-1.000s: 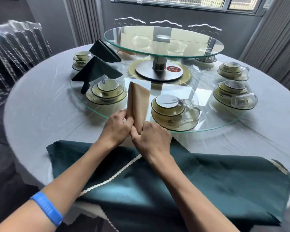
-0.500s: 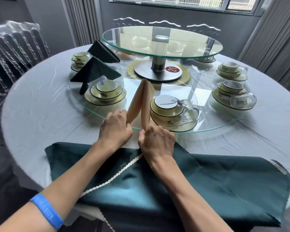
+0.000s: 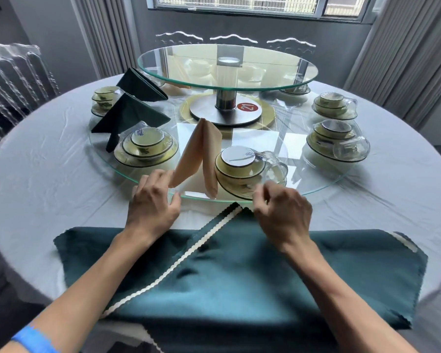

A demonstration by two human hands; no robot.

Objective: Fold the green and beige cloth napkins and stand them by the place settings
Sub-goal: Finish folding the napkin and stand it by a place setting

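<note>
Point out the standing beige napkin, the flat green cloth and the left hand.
beige napkin [image 3: 192,151], head view, on its left panel.
green cloth [image 3: 278,271], head view, on its flat middle.
left hand [image 3: 152,202], head view, on the back of the hand.

Count: 1 beige napkin [image 3: 199,151] standing, 2 folded green napkins [image 3: 127,115] [image 3: 140,85], 1 flat green cloth [image 3: 265,271], approx. 5 place settings [image 3: 145,146] visible, 2 hands [image 3: 150,200] [image 3: 283,212].
</note>
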